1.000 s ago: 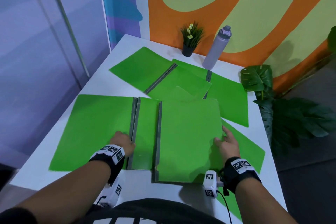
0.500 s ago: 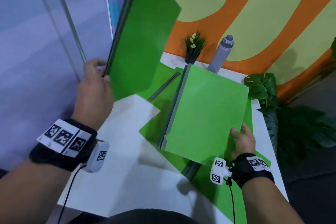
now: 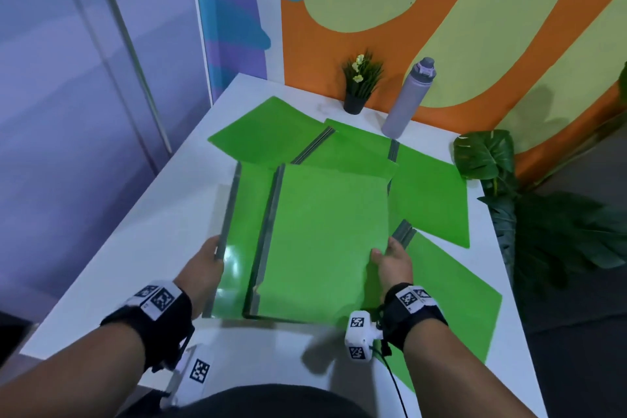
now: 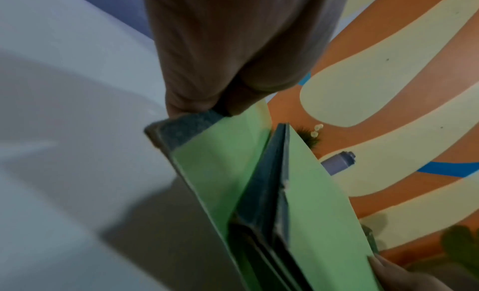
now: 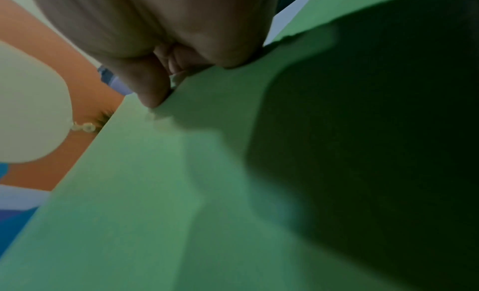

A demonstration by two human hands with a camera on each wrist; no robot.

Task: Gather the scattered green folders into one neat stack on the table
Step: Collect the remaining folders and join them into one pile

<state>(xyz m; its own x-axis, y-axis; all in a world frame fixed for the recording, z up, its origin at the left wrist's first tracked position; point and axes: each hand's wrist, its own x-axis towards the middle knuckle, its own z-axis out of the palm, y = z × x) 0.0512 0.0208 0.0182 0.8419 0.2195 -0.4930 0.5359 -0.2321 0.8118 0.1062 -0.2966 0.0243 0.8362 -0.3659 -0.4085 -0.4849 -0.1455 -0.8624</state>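
Two closed green folders with grey spines are held above the white table [image 3: 142,248], partly overlapped. My left hand [image 3: 207,261] grips the grey spine edge of the lower left folder [image 3: 242,241], seen close as the left folder [image 4: 217,172]. My right hand [image 3: 390,258] pinches the right edge of the top folder [image 3: 329,241], thumb on its cover; the top folder [image 5: 181,172] fills the right wrist view. More open green folders lie beyond: one at the back left [image 3: 268,136], one at the back right [image 3: 431,193], one under my right wrist [image 3: 451,302].
A small potted plant [image 3: 359,85] and a grey water bottle [image 3: 407,98] stand at the table's far edge against the painted wall. Large-leaved plants [image 3: 543,214] stand off the table's right side. Bare white tabletop shows on the left.
My left hand brought its folder down from high on the left to beside and under the right hand's folder. Both folders now lie nearly flat, overlapped, nearer to me.
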